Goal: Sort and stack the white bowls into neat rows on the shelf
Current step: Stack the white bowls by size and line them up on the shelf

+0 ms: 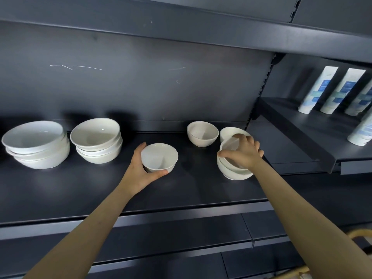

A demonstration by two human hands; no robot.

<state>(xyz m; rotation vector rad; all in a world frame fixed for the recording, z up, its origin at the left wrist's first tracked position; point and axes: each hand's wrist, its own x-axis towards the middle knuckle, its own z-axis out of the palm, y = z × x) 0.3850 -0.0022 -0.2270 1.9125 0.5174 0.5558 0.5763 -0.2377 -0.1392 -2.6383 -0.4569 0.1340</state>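
My left hand [141, 170] grips a small white bowl [161, 156] in the middle of the dark shelf [80, 190], fingers behind it and thumb under its near side. My right hand [244, 151] holds the tilted top bowl [228, 144] of a short stack of small bowls [231, 172] at the right. Behind that stack stands another small bowl [226, 131], and to its left a single small bowl [202, 133]. Two stacks of large white bowls stand at the left: one at the far left [36, 144], one beside it [96, 140].
A shelf board [181, 27] hangs overhead. To the right, a neighbouring shelf [302, 133] carries several white-and-blue tubes [342, 90]. A lower shelf edge [161, 244] runs below my arms. A tan curved object [360, 234] shows at the bottom right corner.
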